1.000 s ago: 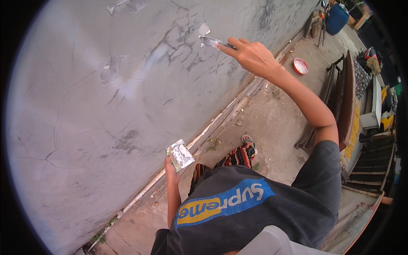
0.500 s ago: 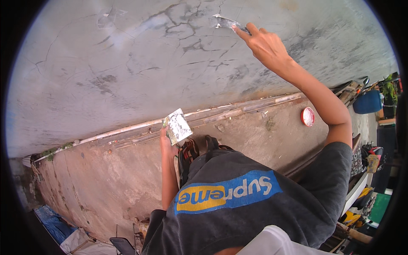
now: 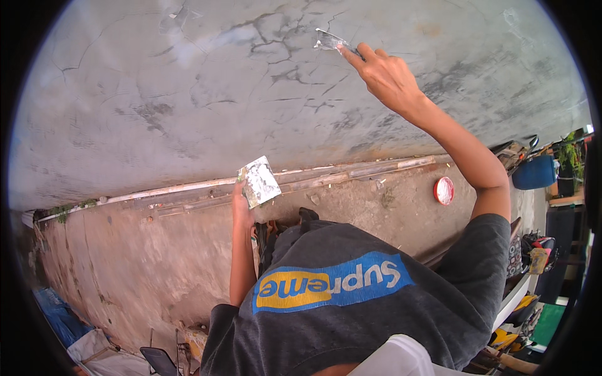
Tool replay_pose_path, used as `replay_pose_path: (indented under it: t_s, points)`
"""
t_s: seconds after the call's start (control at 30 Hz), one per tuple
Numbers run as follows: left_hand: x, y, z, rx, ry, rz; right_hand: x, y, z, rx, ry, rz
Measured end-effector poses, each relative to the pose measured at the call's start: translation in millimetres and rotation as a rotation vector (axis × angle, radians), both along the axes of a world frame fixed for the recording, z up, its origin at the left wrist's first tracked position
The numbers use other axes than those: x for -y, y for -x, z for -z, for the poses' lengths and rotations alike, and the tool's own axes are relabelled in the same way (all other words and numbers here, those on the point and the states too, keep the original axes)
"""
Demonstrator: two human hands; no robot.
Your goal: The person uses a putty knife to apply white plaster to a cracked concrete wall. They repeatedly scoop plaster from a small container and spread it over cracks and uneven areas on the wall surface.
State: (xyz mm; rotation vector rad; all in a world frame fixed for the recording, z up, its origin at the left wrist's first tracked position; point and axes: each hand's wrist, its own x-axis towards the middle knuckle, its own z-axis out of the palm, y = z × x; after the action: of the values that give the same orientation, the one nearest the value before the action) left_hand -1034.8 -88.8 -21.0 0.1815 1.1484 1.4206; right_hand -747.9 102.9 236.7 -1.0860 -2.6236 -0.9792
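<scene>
The scraper [image 3: 327, 41] was just ahead of the right hand [image 3: 390, 76], its blade laid against the grey wall [image 3: 188, 125], as far as I could tell, just right of a web of dark cracks [image 3: 269, 42]. That hand was curled tight round the handle, 1 finger stretched toward the blade, where bits of white paste showed. I judged the step in hand to be smoothing paste over the wall; the next move seemed to call for a low blade and even pressure.

Well below it, the left hand [image 3: 241, 205] was closed on the edge of a paste-smeared card [image 3: 260, 182], its far fingers hidden from me.

A red bowl [image 3: 444, 190] of white stuff sat on the ground beneath the right forearm. Between the 2 hands, along the wall's foot, lay a pole [image 3: 389, 167] that I thought could hinder a step closer. A blue barrel [image 3: 534, 172] stood well right of both hands.
</scene>
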Motion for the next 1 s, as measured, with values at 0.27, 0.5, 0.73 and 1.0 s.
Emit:
replay_pose_path:
  t_s: [0.27, 0.5, 0.73, 1.0]
  points:
    - [-1, 4, 4, -0.011, -0.011, 0.037, 4, -28, -18, 0.008, 0.007, -0.121]
    - [-1, 1, -1, -0.008, 0.032, 0.023, -35, -29, -12, 0.005, -0.055, -0.191]
    - [11, 0, 1, -0.008, 0.015, -0.051, -2, -21, -23, 0.105, 0.137, 0.151]
    - [7, 0, 14, 0.012, 0.014, -0.096, -19, -6, -11, -0.001, 0.013, -0.016]
